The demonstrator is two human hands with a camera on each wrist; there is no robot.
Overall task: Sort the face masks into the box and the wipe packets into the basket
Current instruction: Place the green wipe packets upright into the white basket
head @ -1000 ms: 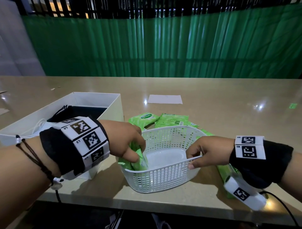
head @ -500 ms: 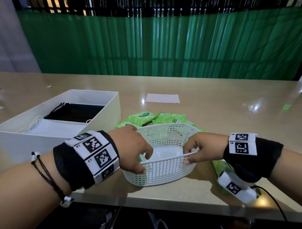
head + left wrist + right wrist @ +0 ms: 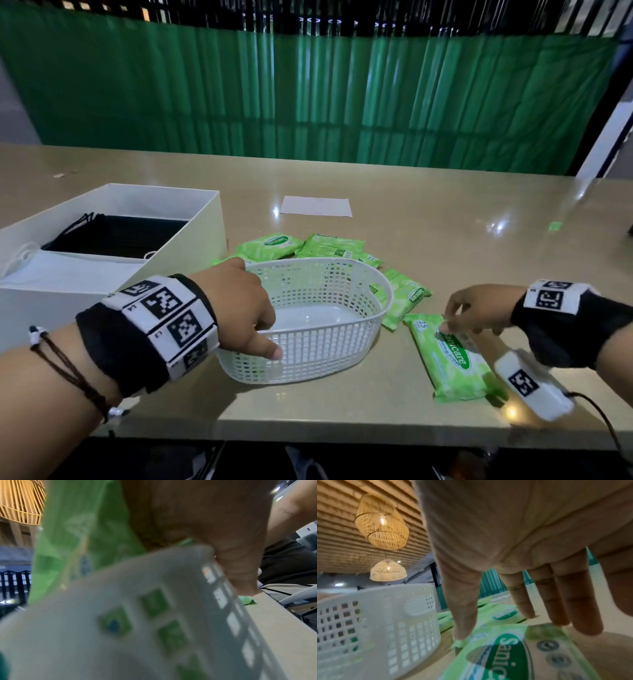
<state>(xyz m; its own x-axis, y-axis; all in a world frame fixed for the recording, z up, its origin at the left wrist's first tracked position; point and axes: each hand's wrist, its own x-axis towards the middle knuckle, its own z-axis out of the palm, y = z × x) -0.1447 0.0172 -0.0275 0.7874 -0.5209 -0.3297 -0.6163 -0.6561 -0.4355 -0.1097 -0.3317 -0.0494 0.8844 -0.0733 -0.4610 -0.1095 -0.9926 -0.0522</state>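
Left hand [image 3: 236, 308]: at the left end of the white lattice basket [image 3: 308, 359]. Grip closed on the rim, fingers curled over the top edge, thumb pressed on the outer face of the near wall. In the left wrist view, green packet wrapping close against the fingers behind the rim; held or not, cannot tell.

Right hand [image 3: 479, 308]: right of the basket, apart from it, low over a single wipe packet [image 3: 452, 363]. Grip apart, fingers straight and spread, fingertips [image 3: 589, 627] down at the packet's far end, thumb tip at its edge; not closed round it.

Wipe packet: flat on the table [image 3: 445, 240], just right of the basket, printed label up. Long axis slanted from far-left to near-right, far end nearest the basket, near end toward the table edge, mostly under the right wrist.

Loose wipe packets [image 3: 270, 245]: green, scattered flat behind and to the right of the basket, some overlapping.

Box [image 3: 191, 246]: white, open, left of the basket; black face masks [image 3: 116, 236] at the far side, white face masks [image 3: 51, 270] at the near side.

Sheet of paper [image 3: 317, 206]: flat, farther back.
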